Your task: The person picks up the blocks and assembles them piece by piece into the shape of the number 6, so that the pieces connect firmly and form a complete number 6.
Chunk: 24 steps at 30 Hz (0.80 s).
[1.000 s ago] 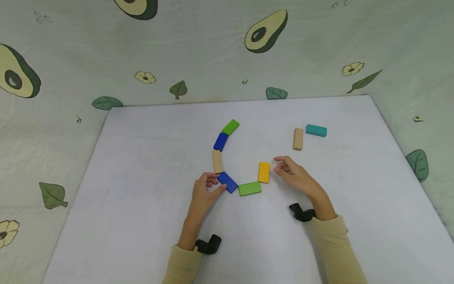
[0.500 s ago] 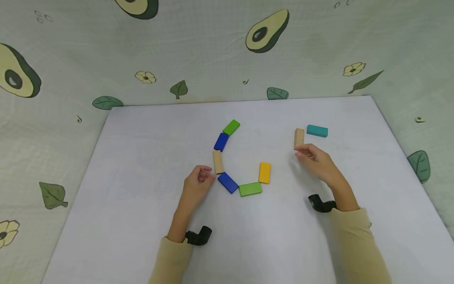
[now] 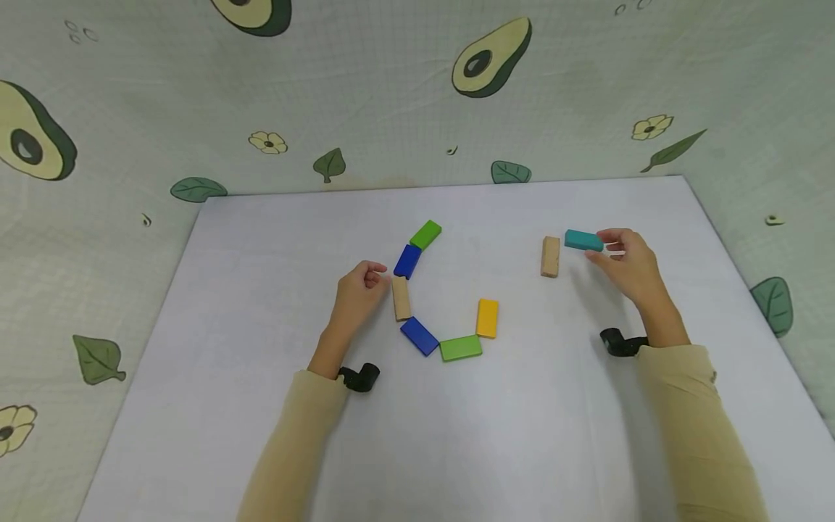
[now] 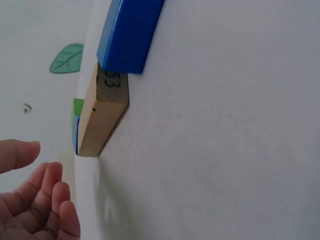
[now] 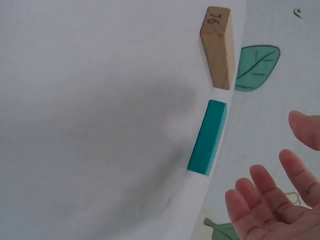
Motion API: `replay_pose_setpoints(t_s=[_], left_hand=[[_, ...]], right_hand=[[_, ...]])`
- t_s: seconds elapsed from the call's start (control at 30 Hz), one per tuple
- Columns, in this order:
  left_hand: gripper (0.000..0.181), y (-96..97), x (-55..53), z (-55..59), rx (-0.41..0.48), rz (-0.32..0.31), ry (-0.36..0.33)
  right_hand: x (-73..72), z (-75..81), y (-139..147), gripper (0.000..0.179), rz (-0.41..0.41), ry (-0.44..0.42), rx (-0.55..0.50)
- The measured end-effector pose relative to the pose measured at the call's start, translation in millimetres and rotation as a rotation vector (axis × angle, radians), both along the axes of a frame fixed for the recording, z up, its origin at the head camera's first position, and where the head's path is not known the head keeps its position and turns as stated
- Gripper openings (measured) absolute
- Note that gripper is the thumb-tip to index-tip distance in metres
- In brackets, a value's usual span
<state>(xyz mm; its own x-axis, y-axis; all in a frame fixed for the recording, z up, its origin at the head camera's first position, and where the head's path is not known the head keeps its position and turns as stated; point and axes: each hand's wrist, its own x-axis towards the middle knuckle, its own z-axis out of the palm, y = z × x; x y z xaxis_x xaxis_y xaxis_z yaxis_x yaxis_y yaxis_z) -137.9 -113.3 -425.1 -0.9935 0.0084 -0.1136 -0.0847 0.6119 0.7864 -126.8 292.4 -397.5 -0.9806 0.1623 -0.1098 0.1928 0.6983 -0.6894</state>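
Note:
A teal block [image 3: 583, 240] lies flat at the back right. My right hand [image 3: 628, 264] is at its right end, thumb and fingers parted; in the right wrist view a gap shows between the fingers [image 5: 262, 180] and the teal block. Left of the teal block is a plain wooden block [image 3: 550, 257] marked 76 on its end. My left hand [image 3: 359, 293], loosely curled and holding nothing, hovers left of another wooden block [image 3: 401, 298]. That block sits in a curved row between an upper blue block [image 3: 407, 261] and a lower blue block [image 3: 420, 336].
The curve also has a light green block [image 3: 426, 235] at its far end, a second green block [image 3: 460, 348] at the bottom and a yellow block [image 3: 487, 318] at the right end. A white table [image 3: 215, 348] carries everything. Behind it hangs an avocado-print cloth [image 3: 391, 87].
My right hand has moved from beside the yellow block, past the plain wooden block, to the teal block. My left hand has left the lower blue block and moved up and left. No block has moved.

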Motion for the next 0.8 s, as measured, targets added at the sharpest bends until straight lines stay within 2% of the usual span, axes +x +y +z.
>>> replay_pose_setpoints(t_s=[0.17, 0.4, 0.67, 0.8], left_hand=[[0.029, 2.5, -24.1, -2.6, -0.046, -0.052, -0.009], [0.032, 7.1, -46.2, -4.1, -0.083, -0.088, -0.081], [0.035, 8.0, -60.3, -5.2, -0.047, -0.111, -0.149], [0.035, 7.8, -65.2, -6.2, -0.037, -0.131, -0.185]], right_hand=[[-10.2, -2.6, 9.8, 0.064, -0.008, -0.044, 0.030], [-24.5, -8.4, 16.5, 0.062, 0.029, -0.118, 0.067], [-38.7, -12.7, 20.1, 0.059, 0.081, -0.162, 0.091], [-43.1, -15.9, 24.6, 0.052, 0.120, -0.154, 0.120]])
